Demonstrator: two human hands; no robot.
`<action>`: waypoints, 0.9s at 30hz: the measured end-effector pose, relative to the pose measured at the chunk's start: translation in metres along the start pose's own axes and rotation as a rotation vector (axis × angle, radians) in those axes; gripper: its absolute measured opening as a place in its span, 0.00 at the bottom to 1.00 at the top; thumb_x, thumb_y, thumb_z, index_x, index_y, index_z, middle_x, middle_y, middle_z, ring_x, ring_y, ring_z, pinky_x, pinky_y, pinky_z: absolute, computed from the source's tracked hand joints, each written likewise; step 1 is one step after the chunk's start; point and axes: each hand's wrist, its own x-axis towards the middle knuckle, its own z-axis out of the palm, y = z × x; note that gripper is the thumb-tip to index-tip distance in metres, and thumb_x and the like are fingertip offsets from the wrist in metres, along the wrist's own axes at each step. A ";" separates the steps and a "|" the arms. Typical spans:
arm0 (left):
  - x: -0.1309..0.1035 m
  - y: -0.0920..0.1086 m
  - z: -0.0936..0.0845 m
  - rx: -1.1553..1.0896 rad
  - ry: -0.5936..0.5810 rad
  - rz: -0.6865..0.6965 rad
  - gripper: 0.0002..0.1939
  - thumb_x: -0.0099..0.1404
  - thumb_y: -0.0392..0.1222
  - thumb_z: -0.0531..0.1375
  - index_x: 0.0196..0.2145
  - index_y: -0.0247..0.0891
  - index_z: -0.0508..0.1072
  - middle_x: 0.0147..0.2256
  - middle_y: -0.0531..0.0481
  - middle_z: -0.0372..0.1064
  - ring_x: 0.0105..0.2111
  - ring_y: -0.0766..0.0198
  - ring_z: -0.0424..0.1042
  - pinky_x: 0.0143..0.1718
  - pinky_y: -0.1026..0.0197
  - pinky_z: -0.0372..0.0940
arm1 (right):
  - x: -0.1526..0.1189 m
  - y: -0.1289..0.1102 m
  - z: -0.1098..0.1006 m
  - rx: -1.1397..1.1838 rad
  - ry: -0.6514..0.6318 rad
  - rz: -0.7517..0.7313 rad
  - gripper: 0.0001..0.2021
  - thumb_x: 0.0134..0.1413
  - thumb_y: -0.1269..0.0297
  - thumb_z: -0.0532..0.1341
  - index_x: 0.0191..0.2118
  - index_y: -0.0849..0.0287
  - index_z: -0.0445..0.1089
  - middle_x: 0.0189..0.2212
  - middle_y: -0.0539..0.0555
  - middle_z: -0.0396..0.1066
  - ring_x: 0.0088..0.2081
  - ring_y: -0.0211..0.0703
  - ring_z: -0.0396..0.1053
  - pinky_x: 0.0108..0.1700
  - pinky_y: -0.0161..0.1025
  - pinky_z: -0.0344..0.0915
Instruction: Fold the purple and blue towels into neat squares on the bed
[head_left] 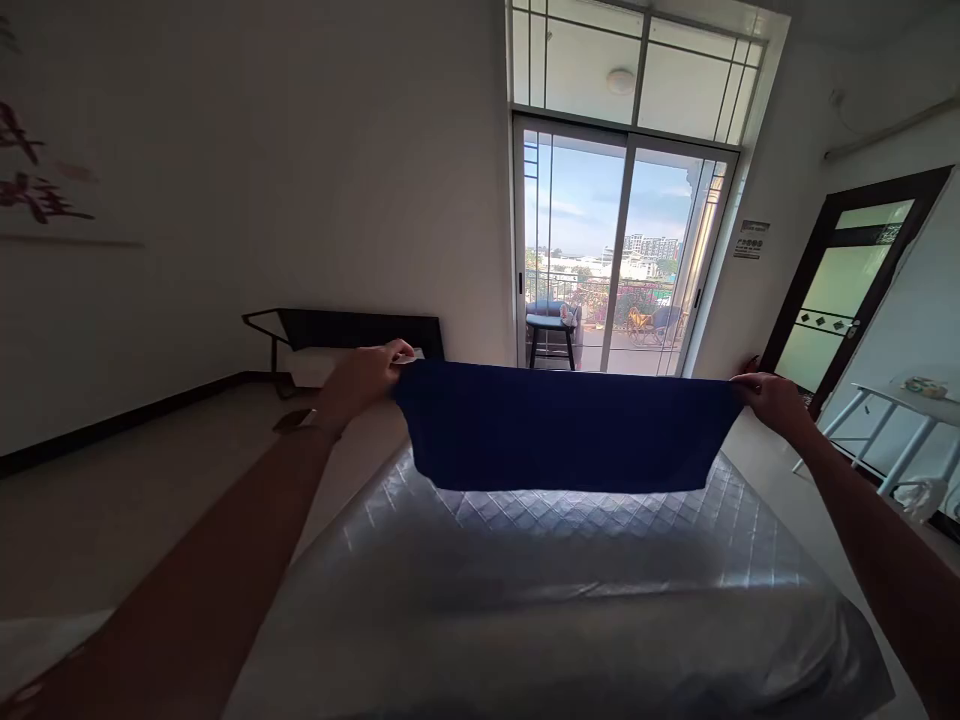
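Note:
A dark blue cloth [566, 428] is stretched out sideways in the air between my two hands, its lower edge hanging over the far part of a bed. Its exact kind cannot be made out. My left hand [369, 378] pinches the upper left corner, and my right hand [772, 398] grips the upper right corner. The top edge is pulled nearly straight, while the sides slant inward toward the bottom. Beneath it lies the bed's mattress [540, 600], with a shiny grey quilted cover.
Sliding glass doors [626, 240] stand behind the bed, with a dark stool [550, 322] beyond them. A black-framed piece of furniture [360, 328] is by the left wall. To the right are a dark-framed door [855, 290] and a white table [911, 400].

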 end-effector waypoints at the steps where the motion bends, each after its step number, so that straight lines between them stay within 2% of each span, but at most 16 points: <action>1: -0.002 0.000 0.002 0.002 0.022 -0.005 0.17 0.69 0.41 0.51 0.50 0.33 0.70 0.43 0.46 0.77 0.42 0.60 0.73 0.42 0.65 0.60 | -0.002 0.000 0.001 0.006 0.005 0.009 0.17 0.64 0.52 0.58 0.47 0.59 0.76 0.41 0.55 0.79 0.40 0.45 0.76 0.49 0.47 0.70; 4: -0.022 -0.008 0.019 -0.033 0.075 -0.083 0.17 0.69 0.45 0.49 0.50 0.34 0.69 0.45 0.43 0.77 0.44 0.57 0.74 0.41 0.64 0.62 | -0.022 0.001 0.008 0.024 0.021 0.037 0.19 0.65 0.52 0.55 0.48 0.59 0.76 0.43 0.57 0.79 0.42 0.48 0.76 0.49 0.47 0.70; 7: -0.057 -0.022 0.058 -0.090 0.056 -0.191 0.16 0.69 0.50 0.49 0.45 0.39 0.70 0.41 0.46 0.78 0.41 0.57 0.75 0.38 0.64 0.63 | -0.060 0.007 0.027 0.114 0.003 0.077 0.19 0.63 0.52 0.55 0.45 0.56 0.79 0.41 0.57 0.80 0.41 0.49 0.77 0.48 0.45 0.71; 10: -0.097 -0.037 0.114 -0.120 -0.093 -0.223 0.14 0.65 0.50 0.51 0.40 0.41 0.71 0.36 0.48 0.79 0.38 0.57 0.77 0.35 0.64 0.64 | -0.105 0.018 0.061 0.264 -0.084 0.127 0.17 0.59 0.51 0.57 0.39 0.53 0.80 0.40 0.56 0.80 0.38 0.48 0.77 0.45 0.44 0.74; 12: -0.122 -0.044 0.149 -0.164 -0.203 -0.202 0.14 0.62 0.49 0.52 0.39 0.42 0.73 0.37 0.48 0.79 0.38 0.56 0.78 0.37 0.63 0.66 | -0.132 0.026 0.086 0.308 -0.151 0.167 0.15 0.56 0.53 0.58 0.35 0.52 0.80 0.39 0.56 0.80 0.38 0.49 0.78 0.44 0.45 0.75; 15: -0.150 -0.051 0.184 -0.245 -0.274 -0.114 0.15 0.59 0.48 0.53 0.38 0.43 0.74 0.42 0.48 0.80 0.42 0.56 0.78 0.43 0.61 0.68 | -0.163 0.037 0.113 0.307 -0.252 0.232 0.13 0.51 0.58 0.57 0.31 0.52 0.80 0.39 0.56 0.80 0.40 0.51 0.78 0.47 0.47 0.75; 19: -0.174 -0.057 0.197 -0.264 -0.247 -0.049 0.15 0.58 0.47 0.52 0.38 0.44 0.76 0.43 0.49 0.80 0.44 0.56 0.78 0.47 0.59 0.70 | -0.189 0.048 0.118 0.270 -0.342 0.259 0.14 0.50 0.59 0.55 0.33 0.51 0.80 0.42 0.56 0.80 0.42 0.51 0.78 0.51 0.48 0.73; 22: -0.188 -0.061 0.198 -0.236 -0.204 -0.009 0.16 0.61 0.49 0.52 0.39 0.45 0.77 0.44 0.50 0.79 0.45 0.55 0.77 0.47 0.59 0.70 | -0.204 0.054 0.110 0.237 -0.382 0.246 0.16 0.50 0.57 0.55 0.36 0.51 0.79 0.44 0.55 0.80 0.42 0.51 0.78 0.51 0.48 0.73; 27: -0.214 -0.066 0.198 -0.104 -0.188 0.076 0.16 0.63 0.52 0.53 0.37 0.48 0.80 0.42 0.49 0.80 0.44 0.53 0.77 0.45 0.54 0.70 | -0.224 0.067 0.095 0.162 -0.423 0.213 0.16 0.51 0.54 0.55 0.35 0.49 0.79 0.41 0.55 0.80 0.42 0.52 0.78 0.49 0.48 0.74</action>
